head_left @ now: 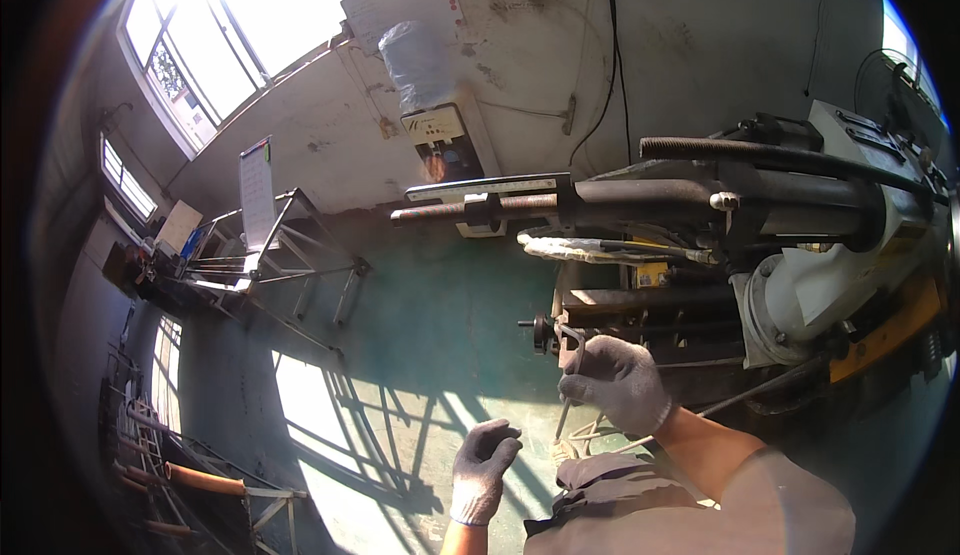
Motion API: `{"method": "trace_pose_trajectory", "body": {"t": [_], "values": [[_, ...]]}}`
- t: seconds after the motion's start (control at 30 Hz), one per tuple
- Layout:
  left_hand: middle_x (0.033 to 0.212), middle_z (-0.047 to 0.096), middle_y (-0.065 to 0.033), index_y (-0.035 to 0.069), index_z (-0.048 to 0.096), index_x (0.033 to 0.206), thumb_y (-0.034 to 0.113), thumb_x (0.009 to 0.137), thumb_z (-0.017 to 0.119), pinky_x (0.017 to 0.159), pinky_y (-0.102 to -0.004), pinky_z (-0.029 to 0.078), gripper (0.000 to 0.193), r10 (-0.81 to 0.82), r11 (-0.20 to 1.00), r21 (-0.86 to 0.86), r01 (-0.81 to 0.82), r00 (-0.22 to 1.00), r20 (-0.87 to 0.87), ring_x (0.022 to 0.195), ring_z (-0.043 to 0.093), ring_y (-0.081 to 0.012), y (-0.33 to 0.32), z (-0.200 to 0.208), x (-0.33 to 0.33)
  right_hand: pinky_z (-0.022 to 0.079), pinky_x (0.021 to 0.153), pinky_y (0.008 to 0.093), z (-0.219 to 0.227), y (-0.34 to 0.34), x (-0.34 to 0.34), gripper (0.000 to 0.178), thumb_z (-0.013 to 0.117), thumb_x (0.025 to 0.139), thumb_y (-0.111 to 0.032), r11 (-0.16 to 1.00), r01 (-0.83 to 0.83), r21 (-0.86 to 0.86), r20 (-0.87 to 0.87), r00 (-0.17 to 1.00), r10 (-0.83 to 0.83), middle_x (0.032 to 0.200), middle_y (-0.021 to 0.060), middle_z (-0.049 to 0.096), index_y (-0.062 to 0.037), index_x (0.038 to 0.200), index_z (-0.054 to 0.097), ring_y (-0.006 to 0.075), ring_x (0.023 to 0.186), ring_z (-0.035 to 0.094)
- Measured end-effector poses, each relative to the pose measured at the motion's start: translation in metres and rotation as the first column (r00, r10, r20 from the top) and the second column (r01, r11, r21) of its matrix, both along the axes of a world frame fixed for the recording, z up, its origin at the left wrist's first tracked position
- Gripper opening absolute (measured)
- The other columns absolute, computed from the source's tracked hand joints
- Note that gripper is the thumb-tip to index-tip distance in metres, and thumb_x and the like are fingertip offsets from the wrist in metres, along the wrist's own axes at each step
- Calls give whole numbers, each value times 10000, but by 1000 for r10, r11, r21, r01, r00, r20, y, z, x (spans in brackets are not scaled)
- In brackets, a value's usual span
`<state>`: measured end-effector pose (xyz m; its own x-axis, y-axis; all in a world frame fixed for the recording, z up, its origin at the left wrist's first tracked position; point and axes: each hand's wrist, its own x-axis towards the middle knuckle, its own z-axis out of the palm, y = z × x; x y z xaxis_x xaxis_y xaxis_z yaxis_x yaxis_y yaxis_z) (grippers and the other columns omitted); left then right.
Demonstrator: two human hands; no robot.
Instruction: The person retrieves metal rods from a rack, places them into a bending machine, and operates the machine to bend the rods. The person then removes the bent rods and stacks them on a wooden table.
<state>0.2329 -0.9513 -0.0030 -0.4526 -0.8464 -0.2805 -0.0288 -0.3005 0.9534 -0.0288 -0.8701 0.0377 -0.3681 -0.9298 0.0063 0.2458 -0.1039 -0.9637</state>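
Observation:
Both my hands wear grey work gloves with pale cuffs. My right hand (622, 387) is closed round a thin bent metal rod (573, 337). The rod's bent end shows above my fingers, and a straight length seems to run down below them; its exact kind is unclear. This hand is beside the dark machine (660, 325) on the right, near a small round knob (541, 334). Lower and to the left, my left hand (486, 463) hangs over the floor, fingers curved, thumb apart, with nothing visible in it.
A long threaded bar (710, 151) and a thick shaft (640, 198) reach across the upper right. A water dispenser (445, 145) stands by the wall. Metal frames (300, 235) are at the left, more racks and an orange-brown tube (205, 480) at lower left. Sunlight stripes the green floor (430, 295).

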Motion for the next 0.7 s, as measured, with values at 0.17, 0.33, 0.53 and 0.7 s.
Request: {"method": "trace_pose_trajectory", "body": {"t": [0.17,0.33,0.53,0.7], "values": [[1189,824,-116,-37,744,1349,14,1076,782,1016,-334,630,280,-208,968,-131,213,977,52,1100,789,-190,-93,12,-3,659,961,322,-10,-97,49,190,901,1047,-105,998,-63,2,246,967,60,1075,63,811,-10,1157,778,131,1016,775],[986,813,-81,-56,793,1177,3,1055,757,843,-294,620,141,-216,967,-115,226,972,87,899,768,-142,-185,12,-3,634,1004,297,-18,-172,69,133,860,1082,-93,999,28,35,149,988,-33,1139,47,821,-11,1164,795,104,1074,758],[948,795,-24,-32,834,1165,-1,992,842,759,-257,556,176,-413,867,-163,472,861,298,866,699,-76,-341,10,10,635,811,278,-25,-247,80,153,833,1117,-161,920,338,198,-43,941,-336,1003,53,854,-12,1125,866,105,924,774],[991,767,-143,-48,730,1231,-35,949,812,775,-397,671,294,-356,922,88,377,915,-189,846,781,-264,-443,16,-17,673,721,339,-27,-311,94,212,805,1133,-189,817,466,341,300,769,-564,999,136,835,3,1221,786,214,855,827]]}}
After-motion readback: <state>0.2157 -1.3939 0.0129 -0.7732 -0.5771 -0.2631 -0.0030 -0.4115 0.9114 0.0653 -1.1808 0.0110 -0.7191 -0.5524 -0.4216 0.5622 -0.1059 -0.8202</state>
